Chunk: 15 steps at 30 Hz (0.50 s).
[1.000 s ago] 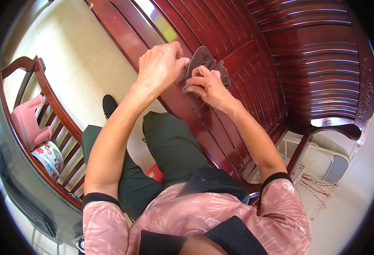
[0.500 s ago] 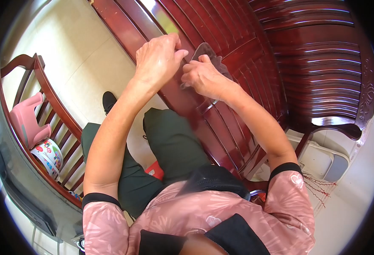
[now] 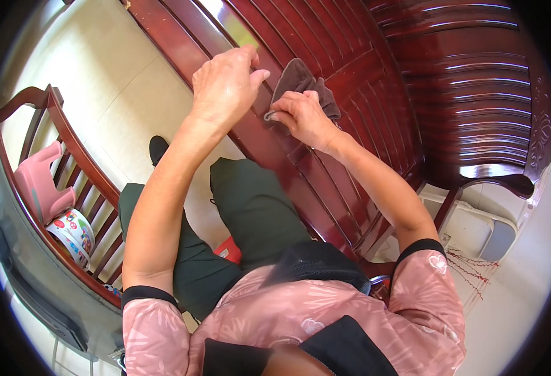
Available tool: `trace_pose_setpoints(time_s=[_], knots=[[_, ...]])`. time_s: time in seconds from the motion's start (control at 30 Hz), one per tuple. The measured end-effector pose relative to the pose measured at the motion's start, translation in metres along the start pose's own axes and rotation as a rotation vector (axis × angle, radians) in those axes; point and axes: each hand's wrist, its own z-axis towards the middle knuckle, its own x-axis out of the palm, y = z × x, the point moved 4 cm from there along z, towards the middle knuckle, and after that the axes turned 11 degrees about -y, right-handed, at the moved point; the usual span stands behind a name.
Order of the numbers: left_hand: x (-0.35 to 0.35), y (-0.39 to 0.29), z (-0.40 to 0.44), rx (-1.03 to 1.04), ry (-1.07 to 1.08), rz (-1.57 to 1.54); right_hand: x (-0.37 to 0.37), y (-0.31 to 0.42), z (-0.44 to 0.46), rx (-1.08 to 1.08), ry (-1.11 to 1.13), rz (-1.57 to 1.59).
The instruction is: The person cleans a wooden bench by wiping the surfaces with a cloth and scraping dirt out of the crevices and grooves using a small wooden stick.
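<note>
Fingers of the right hand pinch the edge of a soft brown cloth over the glossy, grooved red wooden bench; the left hand curls, its grip unclear. At left, a pink plastic stool adjoins a round printed tub, contents indistinct, beside a slatted chair.

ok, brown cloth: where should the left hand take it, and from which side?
Probably the brown cloth's far flap, coming from the left: it spreads loose beyond the right hand, which pinches the near edge, and lies nearest the left hand.
</note>
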Motion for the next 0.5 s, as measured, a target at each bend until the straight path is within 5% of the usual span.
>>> trace_pose_setpoints(time_s=[0.3, 0.4, 0.5], knots=[[0.002, -0.002, 0.002, 0.004, 0.002, 0.005, -0.005, 0.012, 0.02, -0.41, 0.247, -0.088], [0.004, 0.0, 0.003, 0.001, -0.012, 0.013, -0.009, 0.018, 0.044, -0.556, 0.354, -0.415], [0.001, 0.005, 0.006, 0.007, -0.043, 0.024, -0.019, 0.009, 0.046, -0.418, 0.305, -0.254]])
